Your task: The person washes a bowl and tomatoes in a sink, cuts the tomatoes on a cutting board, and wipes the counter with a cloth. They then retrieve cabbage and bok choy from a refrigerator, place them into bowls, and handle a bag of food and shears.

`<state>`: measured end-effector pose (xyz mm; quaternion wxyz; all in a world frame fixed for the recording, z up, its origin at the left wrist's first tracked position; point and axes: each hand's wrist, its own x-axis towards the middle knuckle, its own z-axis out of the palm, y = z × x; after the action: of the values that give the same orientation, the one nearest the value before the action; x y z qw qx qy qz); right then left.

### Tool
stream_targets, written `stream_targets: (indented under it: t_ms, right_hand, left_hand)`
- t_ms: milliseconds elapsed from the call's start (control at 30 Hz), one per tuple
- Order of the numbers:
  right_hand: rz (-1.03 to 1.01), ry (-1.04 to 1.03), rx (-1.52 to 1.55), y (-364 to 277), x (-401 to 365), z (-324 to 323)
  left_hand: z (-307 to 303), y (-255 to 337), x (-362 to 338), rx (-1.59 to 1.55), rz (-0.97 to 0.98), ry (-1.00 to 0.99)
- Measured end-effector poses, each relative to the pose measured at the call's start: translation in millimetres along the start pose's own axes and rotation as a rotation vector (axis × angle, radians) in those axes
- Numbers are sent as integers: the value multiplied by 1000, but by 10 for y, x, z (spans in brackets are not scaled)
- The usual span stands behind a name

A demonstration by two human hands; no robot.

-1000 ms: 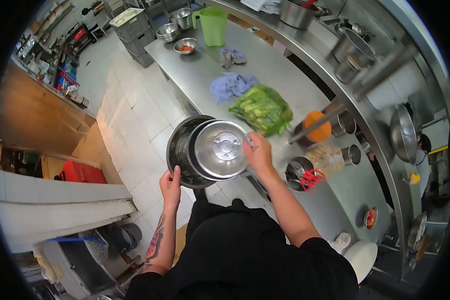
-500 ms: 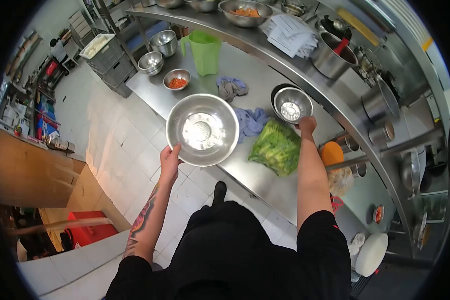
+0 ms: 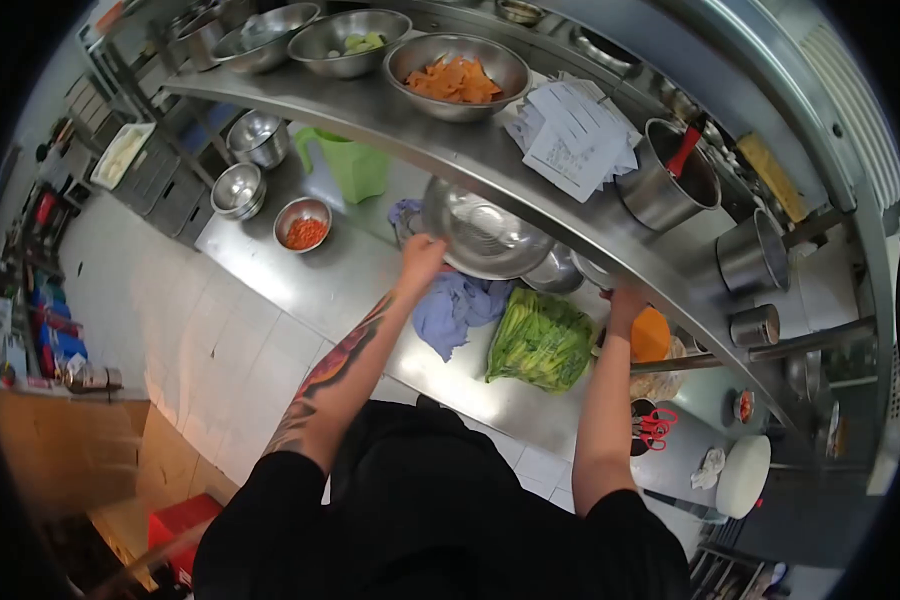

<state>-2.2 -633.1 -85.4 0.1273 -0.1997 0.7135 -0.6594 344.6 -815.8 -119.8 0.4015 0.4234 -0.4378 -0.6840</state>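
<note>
My left hand grips the near-left rim of a large steel bowl, whose far edge passes under the overhead shelf. At the shelf's lower edge, my right hand is closed on the rim of a smaller metal bowl, mostly hidden by the shelf. Between them is another steel bowl. A bag of green leafy vegetables lies on the steel table in front, with a blue cloth to its left.
The steel shelf crosses above the table, bearing a bowl of orange pieces, papers and a pot. A green jug and a bowl of red pieces stand left; red-handled scissors lie right.
The large bowl has moved right and away from me, from the table's near edge to partly under the shelf. My right hand has brought the smaller bowl under the shelf too. The view has shifted.
</note>
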Motion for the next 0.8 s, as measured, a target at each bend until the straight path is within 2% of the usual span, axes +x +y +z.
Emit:
stream_targets:
  t_ms: [67, 133, 167, 200, 233, 267, 300, 400, 467, 500, 533, 567, 600, 633, 667, 733, 767, 800]
  right_hand:
    - [-104, 207, -113, 16, -227, -335]
    - [-119, 246, 32, -42, -681, -571]
    - [-2, 285, -51, 52, -808, -780]
    - [116, 316, -134, 162, -943, -935]
    - [68, 336, -64, 133, -1193, -921]
    - [30, 351, 2, 90, -1483, -904]
    - [46, 387, 29, 138, -1714, -956]
    - [50, 563, 78, -92, -2462, -670]
    - [136, 637, 83, -340, -2919, -358]
    - [134, 636, 92, -362, -3094, -237]
    - [160, 593, 87, -366, -3274, -144]
    - [193, 552, 71, -380, -3458, -64]
    - [202, 558, 62, -359, -3585, 39]
    - [261, 499, 71, -299, -3678, 165]
    - [317, 443, 84, -367, -3778, 384]
    - [367, 363, 59, -371, -3912, 717]
    - [380, 299, 79, -427, -3963, 875]
    - [392, 234, 101, -479, -4011, 1033]
  left_hand:
    - [408, -292, 452, 87, 19, -77]
    - [822, -724, 835, 76, 74, -108]
    - [957, -783, 873, 111, 93, -136]
    - [1039, -667, 776, 63, 16, -153]
    - [1076, -772, 855, 66, -62, -221]
    - [1076, -860, 815, -93, -76, -268]
    - [882, -756, 882, 46, -278, -499]
    - [86, -367, 649, 253, 1, -466]
    - [-875, 46, 651, 481, 555, -307]
    - [-1380, 408, 630, 366, 514, -180]
    - [-1861, 777, 789, 503, 752, 15]
    - [-2282, 1169, 942, 472, 688, 95]
    - [-2712, 1521, 1163, 690, 788, 238]
    - [-3070, 1765, 1564, 974, 1053, 369]
    - [-3370, 1849, 1936, 1142, 928, 433]
    - [-3905, 1849, 2474, 1725, 870, 480]
    - [-3975, 1976, 2534, 1718, 875, 469]
    - [-4030, 2105, 2597, 1782, 527, 159]
